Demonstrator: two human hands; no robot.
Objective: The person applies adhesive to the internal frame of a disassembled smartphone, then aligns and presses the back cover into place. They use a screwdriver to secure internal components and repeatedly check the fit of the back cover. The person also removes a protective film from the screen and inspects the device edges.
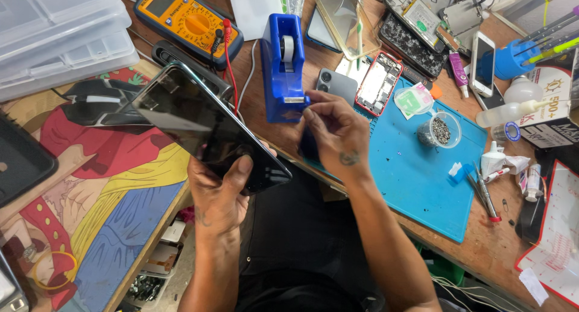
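My left hand (220, 194) grips a large black tablet (205, 126) by its near corner, holding it tilted above the desk edge, glossy screen up. My right hand (335, 134) pinches at the front end of a blue tape dispenser (283, 71), fingertips together at the tape's cutting edge. The dispenser stands upright on the wooden desk, its white tape roll (288, 48) showing at the top. A blue work mat (416, 173) lies to the right of that hand.
An orange multimeter (184, 19) with red leads lies at the back. Clear plastic boxes (60, 34) sit far left, a black mouse (99, 101) below them. Opened phones (379, 83), a small bowl of screws (440, 130), tweezers, bottles and a screwdriver holder (512, 59) crowd the right side.
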